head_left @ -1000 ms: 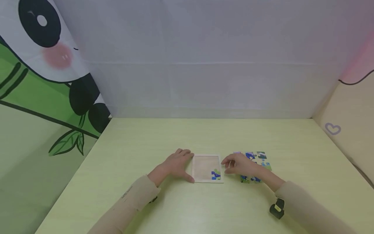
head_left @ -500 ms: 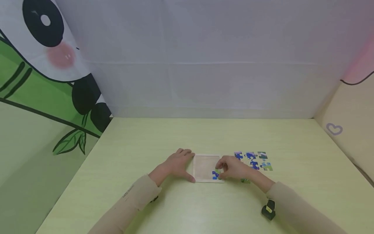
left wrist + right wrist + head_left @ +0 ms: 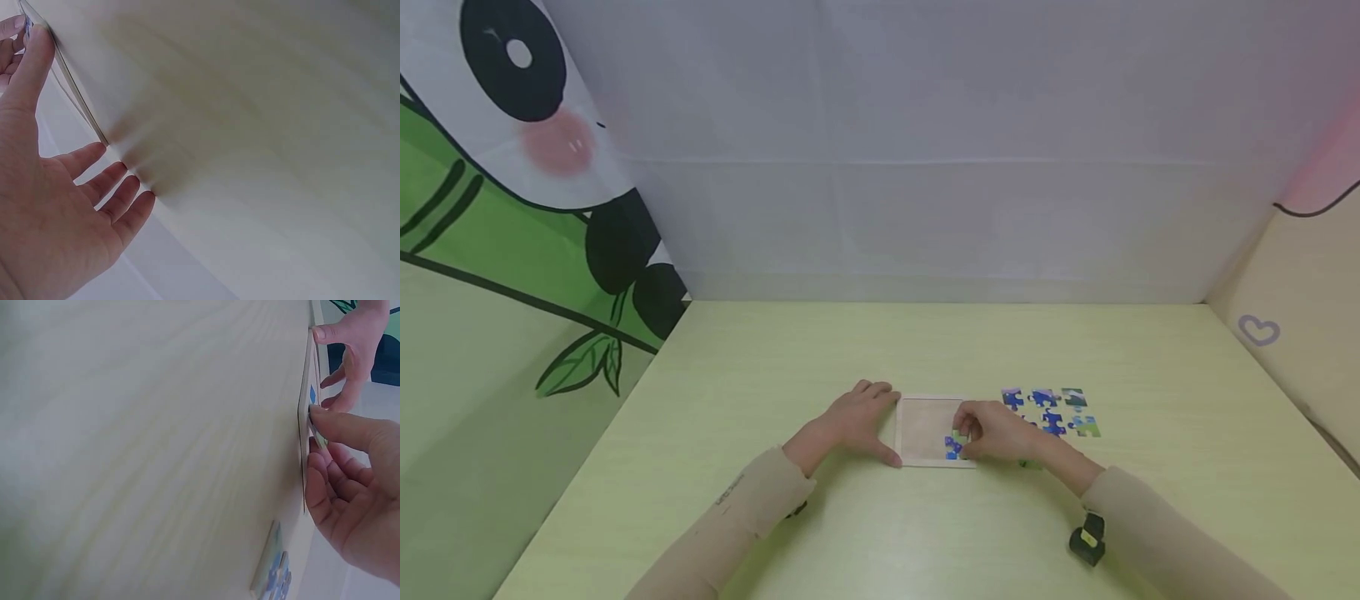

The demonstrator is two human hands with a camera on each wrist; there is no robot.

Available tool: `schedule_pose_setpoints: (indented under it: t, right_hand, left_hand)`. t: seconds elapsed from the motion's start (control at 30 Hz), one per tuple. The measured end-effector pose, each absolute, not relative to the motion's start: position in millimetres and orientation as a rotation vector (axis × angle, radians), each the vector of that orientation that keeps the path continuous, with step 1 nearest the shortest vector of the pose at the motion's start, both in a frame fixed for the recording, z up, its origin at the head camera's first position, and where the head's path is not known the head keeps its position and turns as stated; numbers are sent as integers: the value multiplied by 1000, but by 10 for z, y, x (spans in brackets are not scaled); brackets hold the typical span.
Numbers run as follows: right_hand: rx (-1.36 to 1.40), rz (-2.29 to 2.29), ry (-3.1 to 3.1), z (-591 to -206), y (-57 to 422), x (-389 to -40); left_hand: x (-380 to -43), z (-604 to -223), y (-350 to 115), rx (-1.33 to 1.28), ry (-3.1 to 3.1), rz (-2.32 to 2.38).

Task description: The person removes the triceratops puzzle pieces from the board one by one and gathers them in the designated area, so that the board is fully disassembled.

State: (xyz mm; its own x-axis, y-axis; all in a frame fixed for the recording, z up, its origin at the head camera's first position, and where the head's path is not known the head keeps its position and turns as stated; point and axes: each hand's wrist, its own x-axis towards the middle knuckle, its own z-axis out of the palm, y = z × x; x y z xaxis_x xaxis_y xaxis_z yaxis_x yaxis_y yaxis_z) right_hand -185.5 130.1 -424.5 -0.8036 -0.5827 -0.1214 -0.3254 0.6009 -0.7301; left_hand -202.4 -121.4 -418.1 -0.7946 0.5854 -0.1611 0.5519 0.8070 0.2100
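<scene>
A shallow pale wooden puzzle tray (image 3: 934, 467) lies flat on the table. My left hand (image 3: 857, 423) spans its left side, thumb at the near corner and fingertips at the far one. In the left wrist view those fingers are spread and fairly straight. At the tray's right side, my right hand (image 3: 998, 429) pinches a puzzle piece (image 3: 320, 437) between thumb and fingers; the piece looks tilted in the right wrist view and is mostly hidden. Beside those fingers, a few joined blue and green pieces (image 3: 952, 447) lie in the near right part of the tray.
Several loose puzzle pieces (image 3: 1043, 398) lie on the table right of the tray, some hidden under my right hand and forearm. The pale wooden table (image 3: 820, 350) ends at a grey-white cloth wall (image 3: 925, 208). Printed panels stand at both sides.
My right hand has moved left from beside the loose pieces to the tray's right side and closed its fingertips there. For the last half second it has barely moved. The left hand stays on the tray.
</scene>
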Motion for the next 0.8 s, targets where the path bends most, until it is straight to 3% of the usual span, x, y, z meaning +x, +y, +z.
schedule_pose_setpoints:
  t: [0.8]
  right_hand:
    - [-844,-1168,2457,-4101,1596,-1920]
  left_hand:
    - [-2040,-4151,-1218,890,2763,217]
